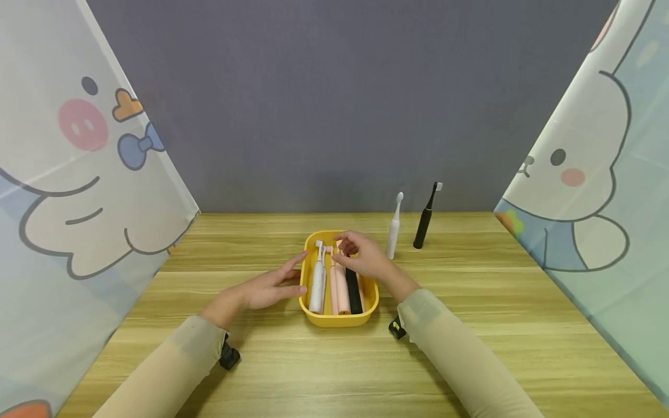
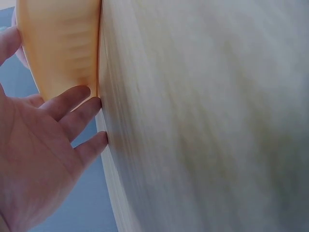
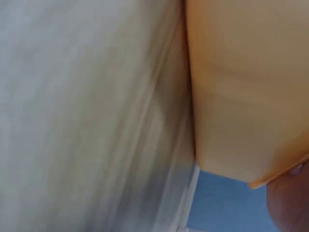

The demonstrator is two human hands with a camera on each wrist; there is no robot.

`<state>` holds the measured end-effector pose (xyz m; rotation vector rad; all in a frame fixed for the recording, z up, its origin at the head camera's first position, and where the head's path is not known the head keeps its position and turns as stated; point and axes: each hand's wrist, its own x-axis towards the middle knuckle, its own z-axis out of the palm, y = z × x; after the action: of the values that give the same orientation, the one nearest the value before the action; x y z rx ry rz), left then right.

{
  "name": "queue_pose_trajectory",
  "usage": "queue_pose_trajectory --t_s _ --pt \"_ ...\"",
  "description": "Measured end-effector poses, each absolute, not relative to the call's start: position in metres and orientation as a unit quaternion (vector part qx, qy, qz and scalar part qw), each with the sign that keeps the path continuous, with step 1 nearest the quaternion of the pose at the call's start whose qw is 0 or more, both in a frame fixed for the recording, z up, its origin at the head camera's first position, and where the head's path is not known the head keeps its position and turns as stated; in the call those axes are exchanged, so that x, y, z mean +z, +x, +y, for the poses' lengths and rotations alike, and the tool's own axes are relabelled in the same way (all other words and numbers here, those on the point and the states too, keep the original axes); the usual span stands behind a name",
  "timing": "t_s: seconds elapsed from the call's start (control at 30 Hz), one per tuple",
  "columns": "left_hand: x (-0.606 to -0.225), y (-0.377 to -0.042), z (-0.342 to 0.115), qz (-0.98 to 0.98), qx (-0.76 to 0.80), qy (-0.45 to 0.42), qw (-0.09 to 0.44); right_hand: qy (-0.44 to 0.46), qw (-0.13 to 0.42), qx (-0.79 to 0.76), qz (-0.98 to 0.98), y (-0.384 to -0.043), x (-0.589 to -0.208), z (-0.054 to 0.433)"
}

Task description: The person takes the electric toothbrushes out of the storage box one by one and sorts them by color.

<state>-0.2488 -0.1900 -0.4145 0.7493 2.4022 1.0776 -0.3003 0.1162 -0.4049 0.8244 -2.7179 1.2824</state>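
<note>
Apparently fore-and-aft, the pink brushes (image 1: pixel 342 290) are partly covered by the half-curled right hand (image 1: pixel 368 255), hold unclear; the bin (image 1: pixel 340 321) is touched by the spread, empty left hand (image 1: pixel 263 290).

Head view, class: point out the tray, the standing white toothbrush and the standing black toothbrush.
Tray (image 1: pixel 338 321): head view, on its near outer wall.
Standing white toothbrush (image 1: pixel 394 235): head view, on its handle.
Standing black toothbrush (image 1: pixel 423 228): head view, on its handle.
</note>
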Motion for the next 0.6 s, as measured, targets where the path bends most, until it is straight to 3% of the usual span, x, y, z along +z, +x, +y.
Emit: queue_pose_trajectory --t_s 0.3,0.6 --pt "-0.4225 -0.2563 -0.1936 0.853 0.382 0.298 0.194 0.316 -0.008 0.294 -0.902 -0.3056 -0.4044 0.1238" --pt "-0.4176 -0.249 -0.1897 0.859 0.39 0.265 0.203 0.347 0.005 0.206 -0.915 -0.3036 -0.405 0.1219"
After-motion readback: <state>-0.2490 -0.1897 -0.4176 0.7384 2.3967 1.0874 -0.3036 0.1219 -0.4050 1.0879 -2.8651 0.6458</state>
